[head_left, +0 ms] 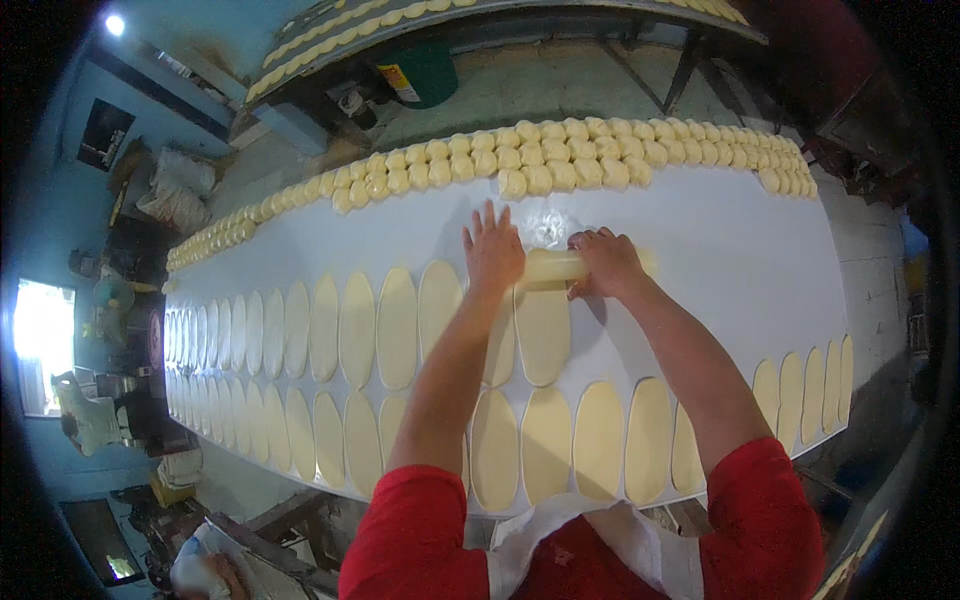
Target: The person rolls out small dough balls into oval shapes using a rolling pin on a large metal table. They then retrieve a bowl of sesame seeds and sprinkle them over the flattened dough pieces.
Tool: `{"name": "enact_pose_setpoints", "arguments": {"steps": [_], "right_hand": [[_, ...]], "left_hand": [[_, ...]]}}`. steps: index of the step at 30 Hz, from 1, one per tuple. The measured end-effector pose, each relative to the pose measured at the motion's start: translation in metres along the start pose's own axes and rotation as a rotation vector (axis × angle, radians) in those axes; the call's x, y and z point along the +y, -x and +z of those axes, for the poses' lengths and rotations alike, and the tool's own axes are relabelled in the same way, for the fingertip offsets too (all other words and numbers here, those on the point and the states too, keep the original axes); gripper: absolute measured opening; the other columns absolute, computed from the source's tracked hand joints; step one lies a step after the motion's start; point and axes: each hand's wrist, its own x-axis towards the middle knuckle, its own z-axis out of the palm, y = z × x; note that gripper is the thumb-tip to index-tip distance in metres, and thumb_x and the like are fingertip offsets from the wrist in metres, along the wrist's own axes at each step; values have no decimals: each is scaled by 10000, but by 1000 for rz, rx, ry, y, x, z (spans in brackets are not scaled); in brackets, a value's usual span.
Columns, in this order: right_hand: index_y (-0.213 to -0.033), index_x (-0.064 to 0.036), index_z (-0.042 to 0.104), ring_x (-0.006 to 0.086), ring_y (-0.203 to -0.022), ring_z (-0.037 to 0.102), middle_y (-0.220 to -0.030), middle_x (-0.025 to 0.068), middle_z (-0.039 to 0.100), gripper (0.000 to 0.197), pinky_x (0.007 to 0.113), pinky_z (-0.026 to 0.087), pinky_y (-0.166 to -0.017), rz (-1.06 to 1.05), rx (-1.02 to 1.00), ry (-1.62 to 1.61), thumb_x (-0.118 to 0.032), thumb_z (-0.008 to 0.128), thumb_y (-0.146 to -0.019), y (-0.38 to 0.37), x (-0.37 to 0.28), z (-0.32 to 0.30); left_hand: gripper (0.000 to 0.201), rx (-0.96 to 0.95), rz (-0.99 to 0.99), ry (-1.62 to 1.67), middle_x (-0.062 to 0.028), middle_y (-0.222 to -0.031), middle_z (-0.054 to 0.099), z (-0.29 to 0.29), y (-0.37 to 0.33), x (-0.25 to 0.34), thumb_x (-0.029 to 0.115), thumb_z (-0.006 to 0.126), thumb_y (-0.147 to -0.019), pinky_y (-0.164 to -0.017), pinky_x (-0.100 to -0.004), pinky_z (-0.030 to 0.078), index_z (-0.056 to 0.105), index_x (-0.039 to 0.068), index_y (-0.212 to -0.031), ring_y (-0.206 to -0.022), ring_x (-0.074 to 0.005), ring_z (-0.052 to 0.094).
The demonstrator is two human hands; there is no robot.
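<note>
A pale rolling pin (pixel 553 266) lies crosswise over the far end of a long, flat oval of dough (pixel 542 335). My right hand (pixel 608 262) curls its fingers around the pin's right part. At its left end is my left hand (pixel 495 252), fingers stretched and spread; whether the palm presses on the pin is hidden. More flattened dough ovals (pixel 397 330) lie side by side to the left, some partly covered by my left forearm. A nearer row of dough ovals (pixel 546 440) runs along the table's front edge.
Round dough balls (pixel 560 165) line the far edge of the long white table (pixel 720 260) in several rows. Beyond stands another table (pixel 400 35) bearing dough, with a green bucket (pixel 432 80) under it. Further ovals (pixel 790 390) lie at the right front.
</note>
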Motion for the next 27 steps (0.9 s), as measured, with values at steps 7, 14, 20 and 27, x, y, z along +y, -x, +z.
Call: {"name": "enact_pose_setpoints", "arguments": {"steps": [7, 14, 20, 27], "right_hand": [[-1285, -188, 639, 260, -1175, 627, -1223, 23, 675, 815, 447, 540, -965, 372, -32, -121, -534, 920, -603, 24, 64, -11], [-1312, -187, 634, 264, -1181, 625, -1238, 41, 670, 818, 438, 537, -975, 516, 122, -74, -595, 876, -644, 99, 152, -11], [-1279, -153, 660, 265, -1166, 634, -1234, 53, 675, 726, 423, 532, -983, 475, 151, -127, -530, 867, -694, 122, 173, -17], [-1177, -126, 669, 272, -1112, 643, -1175, 62, 681, 648, 439, 540, -935, 347, 172, -166, -492, 882, -686, 133, 183, -16]], "left_hand": [[564, -78, 185, 266, -233, -1509, 442, 22, -107, -18, 23, 651, -847, -1144, -460, 401, 568, 85, -1401, -1383, -410, 445], [292, 207, 92, 206, -151, -1033, 674, 2, -65, -13, 174, 753, -822, -844, -491, 524, 657, 62, -1074, -1000, -378, 643], [402, -276, -159, 699, -82, -820, 689, -26, 42, 43, 370, 810, -863, -719, -308, 488, 706, 16, -1021, -777, -154, 614], [499, -499, -265, 233, -97, -943, 721, -3, 84, 113, 444, 806, -856, -795, -363, 514, 699, 13, -1084, -887, -201, 663]]}}
